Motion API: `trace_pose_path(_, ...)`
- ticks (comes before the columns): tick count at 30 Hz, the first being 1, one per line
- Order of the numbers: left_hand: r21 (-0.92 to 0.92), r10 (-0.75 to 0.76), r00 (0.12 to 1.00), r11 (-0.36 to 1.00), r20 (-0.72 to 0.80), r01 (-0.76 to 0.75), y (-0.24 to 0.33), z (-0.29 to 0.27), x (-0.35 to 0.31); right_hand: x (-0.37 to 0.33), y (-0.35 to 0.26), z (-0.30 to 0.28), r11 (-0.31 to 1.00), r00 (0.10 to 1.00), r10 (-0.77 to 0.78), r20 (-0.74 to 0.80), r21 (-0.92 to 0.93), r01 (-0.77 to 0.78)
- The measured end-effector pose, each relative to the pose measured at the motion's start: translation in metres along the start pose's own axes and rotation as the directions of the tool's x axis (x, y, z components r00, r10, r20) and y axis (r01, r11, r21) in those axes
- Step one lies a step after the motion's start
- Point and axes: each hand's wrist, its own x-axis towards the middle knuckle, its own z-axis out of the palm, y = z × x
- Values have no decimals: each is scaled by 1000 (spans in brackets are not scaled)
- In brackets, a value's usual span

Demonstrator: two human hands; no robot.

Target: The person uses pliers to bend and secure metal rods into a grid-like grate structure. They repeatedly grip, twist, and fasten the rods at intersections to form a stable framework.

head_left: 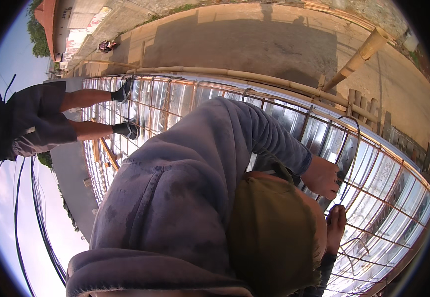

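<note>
My left hand (321, 178), at the end of a grey sweatshirt sleeve, is closed at the rebar grid (373, 195). Its curled fingers are by a dark bar; what they grip is too small and hidden to name. Just below it is my right hand (336, 225), partly covered by the olive cloth (274, 232) in front of me. Two of its fingers show, pressed together beside the rebar, and what they hold cannot be made out. A bent dark rod (357, 143) arches up near my left hand. Shiny corrugated metal sheets (398, 222) lie beneath the grid.
A person in dark shorts (42, 106) stands on the grid at the left. Bamboo poles (254, 76) run along the deck's edge, and a thick bamboo post (358, 59) leans there. A paved road (244, 47) lies beyond and below. Dark cables (39, 213) hang at the left.
</note>
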Motion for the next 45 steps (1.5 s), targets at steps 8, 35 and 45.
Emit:
trace_pose_path(8, -323, -588, 809, 767, -10, 554, -43, -1, 20, 54, 19, -16, 889, 841, -253, -479, -458, 6)
trace_pose_path(35, -438, -795, 607, 551, -16, 710, -3, 51, 43, 78, 58, 15, 963, 848, -266, -458, -155, 218)
trace_pose_path(45, -485, -718, 692, 633, -78, 603, -2, 66, 31, 81, 75, 22, 972, 857, -233, -460, -94, 214)
